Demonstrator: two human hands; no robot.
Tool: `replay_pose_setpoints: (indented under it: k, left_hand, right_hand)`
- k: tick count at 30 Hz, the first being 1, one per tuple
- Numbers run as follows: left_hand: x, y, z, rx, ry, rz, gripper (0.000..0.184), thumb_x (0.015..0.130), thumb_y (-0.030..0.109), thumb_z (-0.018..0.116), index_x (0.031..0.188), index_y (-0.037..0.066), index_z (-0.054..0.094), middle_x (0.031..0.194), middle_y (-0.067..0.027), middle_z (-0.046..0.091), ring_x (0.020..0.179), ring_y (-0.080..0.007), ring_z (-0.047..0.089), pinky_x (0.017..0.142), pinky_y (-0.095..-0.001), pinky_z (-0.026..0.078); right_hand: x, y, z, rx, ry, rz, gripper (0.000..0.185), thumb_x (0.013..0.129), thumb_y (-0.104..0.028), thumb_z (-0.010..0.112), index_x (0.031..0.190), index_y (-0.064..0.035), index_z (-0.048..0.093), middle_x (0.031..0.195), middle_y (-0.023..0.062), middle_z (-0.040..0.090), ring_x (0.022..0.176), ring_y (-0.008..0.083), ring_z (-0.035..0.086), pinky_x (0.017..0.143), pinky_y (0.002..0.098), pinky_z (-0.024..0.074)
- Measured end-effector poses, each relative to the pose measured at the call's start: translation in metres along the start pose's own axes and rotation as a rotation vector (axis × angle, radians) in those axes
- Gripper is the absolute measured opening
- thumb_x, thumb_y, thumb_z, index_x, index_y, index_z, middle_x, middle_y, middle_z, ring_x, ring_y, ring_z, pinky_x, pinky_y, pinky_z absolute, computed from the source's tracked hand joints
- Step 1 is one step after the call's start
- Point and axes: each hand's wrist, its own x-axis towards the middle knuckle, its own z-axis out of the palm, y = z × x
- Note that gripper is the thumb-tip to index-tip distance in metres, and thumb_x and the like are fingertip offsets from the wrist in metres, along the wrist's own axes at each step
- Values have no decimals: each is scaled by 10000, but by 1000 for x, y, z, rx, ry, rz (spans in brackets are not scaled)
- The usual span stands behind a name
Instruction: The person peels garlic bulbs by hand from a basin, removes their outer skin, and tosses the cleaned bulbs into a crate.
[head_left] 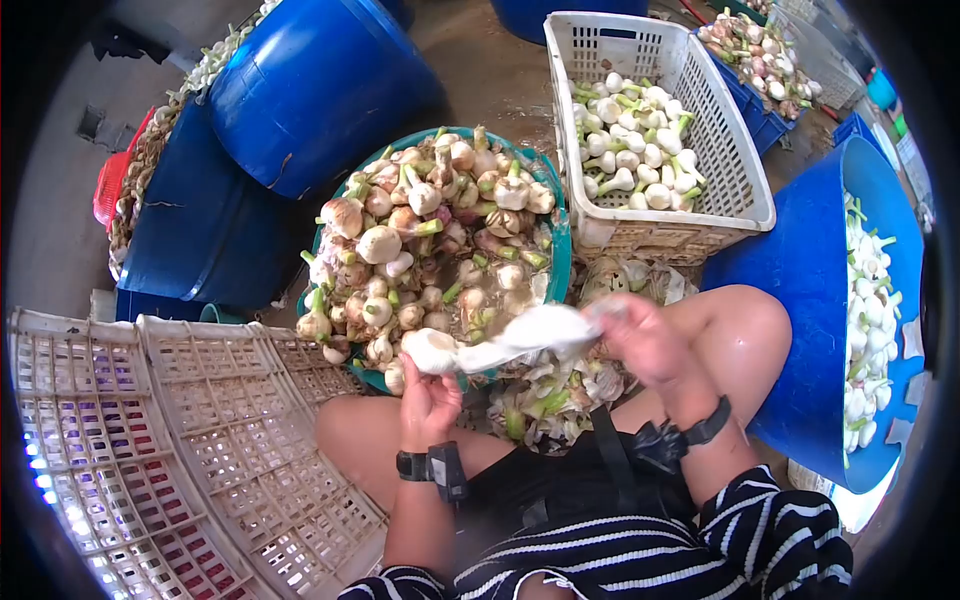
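My left hand (432, 402) is closed around a white garlic bulb (431, 351), in front of the teal tub's near rim. From the bulb's stem side, a pale strip of garlic skin (540, 332) stretches across to my right hand (640, 338). That strip is smeared by motion, and my right fingers grip its far end. Beyond both hands stands a round teal tub (560, 240) of unpeeled garlic bulbs (380, 243) with cut green stems. Below the strip, between my knees, lies a heap of peeled skins and stem scraps (555, 400).
A white crate (740, 190) of cleaned garlic stands at the far right of the tub. Blue barrels (310, 95) lie at upper left. At right is a blue tub (790, 290) with more white garlic. White plastic crates (190, 420) line my left side.
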Motion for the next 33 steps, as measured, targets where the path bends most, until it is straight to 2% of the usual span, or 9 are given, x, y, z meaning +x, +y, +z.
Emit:
replay_pose_setpoints:
  k: [5,7,12,17,21,22,23,27,33]
  left_hand:
    - [-2,5,9,86,-80,-104,364,852,476,467,953,139,560,784,20,598,557,-93,502,431,-208,376]
    - [1,7,8,104,46,-73,312,854,422,462,927,134,558,751,12,587,511,-87,466,431,-215,385]
    - [-16,-22,42,337,20,18,277,848,368,437,901,126,560,707,2,567,488,-97,443,412,-213,371]
    - [-14,0,43,187,57,49,280,837,327,401,911,112,563,767,-13,597,593,-126,522,416,-252,354]
    - [-41,-14,111,460,-600,229,652,836,532,469,1276,66,352,1218,-136,462,1079,-302,499,814,-358,468]
    - [-60,-19,140,482,-824,343,705,834,556,449,1316,67,286,1270,-143,409,1152,-342,421,895,-397,418]
    - [-69,-20,158,500,-1052,463,761,832,580,429,1355,68,220,1321,-150,357,1225,-382,343,977,-435,368]
    - [-48,4,141,518,-590,568,698,867,456,479,1360,52,195,1325,-156,338,1196,-285,389,974,-392,339]
    - [4,13,55,836,206,284,465,895,374,462,1237,66,392,1178,-99,457,979,-212,513,746,-313,433]
  right_hand:
    - [4,-17,-11,195,389,-114,295,885,-282,465,996,-27,563,943,140,617,838,265,612,723,367,490]
    - [8,-19,12,-1533,-274,239,310,868,-312,494,913,-16,574,789,168,606,730,300,602,632,370,474]
    - [40,45,70,-1244,-13,-212,435,850,-430,489,739,-16,562,692,134,592,588,269,586,513,380,452]
    - [75,84,40,582,-10,348,309,902,-313,456,787,-36,528,653,8,513,508,118,495,446,271,423]
    - [102,137,49,197,237,394,279,877,-279,477,935,-21,563,719,7,532,636,86,509,562,231,434]
    - [129,188,30,191,-234,11,442,892,-331,464,1242,-65,423,1251,67,448,1122,141,446,877,288,413]
    - [154,192,48,138,-40,208,446,891,-333,457,1220,-32,440,1203,73,489,1110,150,458,880,301,410]
    - [192,236,67,-231,382,504,436,888,-336,457,1171,-6,485,1126,80,540,1070,168,486,841,334,425]
    - [143,180,73,-722,119,381,404,896,-321,420,968,42,582,897,261,596,876,401,563,767,413,447]
